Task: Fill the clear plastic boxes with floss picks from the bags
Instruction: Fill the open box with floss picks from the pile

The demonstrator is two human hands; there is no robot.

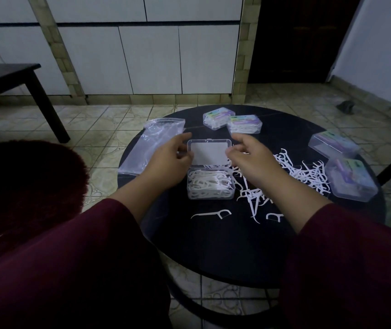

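Clear box lies w/ long axis left-right, lid hinged back; both hands pinch lid's ends.

You're in a home, a dim living area by the look of it. Patterned glazed floor tiles run to a wall of white panels framed by tiled pillars. A small round black table sits low before you. A dark side table stands at left, a dark doorway at right.
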